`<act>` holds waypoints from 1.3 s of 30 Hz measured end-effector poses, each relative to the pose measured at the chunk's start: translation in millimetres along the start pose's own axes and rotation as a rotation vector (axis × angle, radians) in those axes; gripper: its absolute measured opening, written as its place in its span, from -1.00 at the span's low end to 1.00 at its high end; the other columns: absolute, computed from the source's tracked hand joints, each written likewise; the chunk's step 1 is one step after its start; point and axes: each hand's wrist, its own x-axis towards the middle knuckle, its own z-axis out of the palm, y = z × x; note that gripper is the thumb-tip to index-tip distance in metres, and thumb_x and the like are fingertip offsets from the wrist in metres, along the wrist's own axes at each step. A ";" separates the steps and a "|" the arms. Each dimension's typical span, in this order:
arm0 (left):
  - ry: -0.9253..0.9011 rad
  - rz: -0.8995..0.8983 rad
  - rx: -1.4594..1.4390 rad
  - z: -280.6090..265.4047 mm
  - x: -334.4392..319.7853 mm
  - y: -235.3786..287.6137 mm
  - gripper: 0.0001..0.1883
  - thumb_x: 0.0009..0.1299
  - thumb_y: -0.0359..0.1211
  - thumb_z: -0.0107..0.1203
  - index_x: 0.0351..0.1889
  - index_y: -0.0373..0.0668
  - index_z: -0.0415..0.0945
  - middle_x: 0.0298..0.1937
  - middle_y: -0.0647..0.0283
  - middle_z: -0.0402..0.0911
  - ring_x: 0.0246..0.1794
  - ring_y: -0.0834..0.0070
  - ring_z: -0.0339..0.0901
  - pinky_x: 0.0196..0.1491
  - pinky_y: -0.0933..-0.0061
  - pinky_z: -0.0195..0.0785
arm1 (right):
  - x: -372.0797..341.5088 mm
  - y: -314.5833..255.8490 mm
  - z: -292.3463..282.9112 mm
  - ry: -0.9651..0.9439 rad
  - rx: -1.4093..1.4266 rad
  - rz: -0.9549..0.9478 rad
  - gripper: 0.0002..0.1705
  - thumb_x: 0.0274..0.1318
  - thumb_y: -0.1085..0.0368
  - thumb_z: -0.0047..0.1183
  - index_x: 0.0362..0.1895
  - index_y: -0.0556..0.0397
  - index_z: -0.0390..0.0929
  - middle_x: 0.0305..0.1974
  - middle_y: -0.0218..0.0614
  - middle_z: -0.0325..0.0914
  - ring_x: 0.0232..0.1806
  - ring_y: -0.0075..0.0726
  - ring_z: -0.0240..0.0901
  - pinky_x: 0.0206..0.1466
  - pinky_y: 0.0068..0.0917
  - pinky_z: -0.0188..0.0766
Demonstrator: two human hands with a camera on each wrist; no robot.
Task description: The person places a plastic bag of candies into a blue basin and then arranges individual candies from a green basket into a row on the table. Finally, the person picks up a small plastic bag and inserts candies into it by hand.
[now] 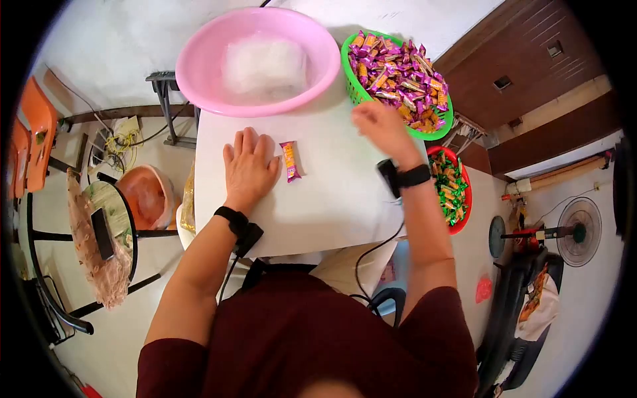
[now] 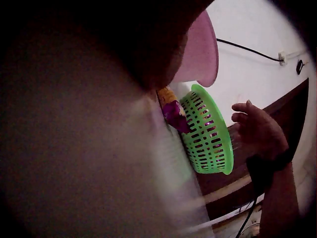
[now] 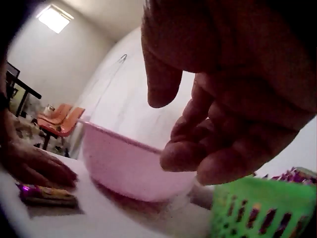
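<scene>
My left hand (image 1: 250,166) rests palm down on the white table, fingers spread. Just right of its thumb lies one wrapped candy bar (image 1: 290,162) in a purple and yellow wrapper; the left wrist view catches its purple end (image 2: 174,115). My right hand (image 1: 385,129) hovers by the near rim of a green basket (image 1: 352,83) heaped with similar purple-wrapped candies (image 1: 398,76). Seen from the right wrist, that hand (image 3: 223,99) has its fingers loosely bent, a gap between thumb and fingers, and nothing in its grasp.
A pink basin (image 1: 192,73) holding a clear plastic bag (image 1: 265,68) stands at the table's back. Below the table's right side is a red basket (image 1: 468,202) of green-wrapped candies. A phone (image 1: 102,233) lies on a stool at left; a fan (image 1: 579,231) stands far right.
</scene>
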 end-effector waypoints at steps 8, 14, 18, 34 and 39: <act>-0.005 0.007 -0.004 -2.8 0.0 1.1 -0.43 0.30 -0.12 0.08 0.25 -0.14 0.36 0.42 -0.11 0.19 0.46 -0.04 0.06 0.40 -0.14 -0.14 | 122.4 25.5 -58.0 -0.016 -0.298 -0.040 -0.66 0.04 0.12 0.11 -0.27 0.16 0.66 -0.30 -0.07 0.66 -0.22 -0.11 0.61 -0.12 -0.28 0.49; -0.011 -0.009 -0.011 3.4 0.2 -2.6 -0.41 0.30 -0.11 0.07 0.28 -0.13 0.34 0.45 -0.11 0.15 0.48 -0.02 0.03 0.41 -0.17 -0.16 | 178.4 43.9 -19.9 -0.033 -0.736 0.088 -0.55 0.00 0.02 0.09 -0.59 0.21 0.64 -0.63 -0.10 0.58 -0.49 -0.13 0.60 -0.26 -0.23 0.52; 0.000 -0.013 -0.038 3.0 -0.5 -3.4 -0.42 0.31 -0.11 0.07 0.26 -0.14 0.35 0.44 -0.11 0.15 0.47 -0.02 0.04 0.41 -0.18 -0.16 | 191.6 65.9 -25.3 -0.019 -0.831 0.049 -0.62 -0.01 0.11 0.03 -0.59 0.18 0.65 -0.58 -0.09 0.61 -0.44 -0.04 0.61 -0.21 -0.16 0.52; 0.123 0.054 -0.041 -3.0 -1.3 -2.0 -0.51 0.25 -0.16 0.12 0.13 -0.12 0.43 0.28 -0.03 0.31 0.37 0.08 0.16 0.29 -0.08 0.00 | 5.0 -28.2 -27.6 -0.020 0.426 0.171 -0.89 0.22 0.36 0.06 -0.29 0.15 0.49 -0.32 -0.30 0.60 -0.35 -0.49 0.61 -0.32 -0.61 0.53; 0.082 0.046 -0.053 -3.6 -2.8 -3.6 -0.52 0.25 -0.14 0.13 0.11 -0.11 0.44 0.27 0.04 0.31 0.34 0.15 0.18 0.24 -0.02 0.04 | -25.9 -4.0 26.4 -0.019 0.700 0.385 -0.89 0.25 0.36 0.02 -0.26 0.15 0.43 -0.29 -0.21 0.59 -0.24 -0.31 0.63 -0.22 -0.51 0.56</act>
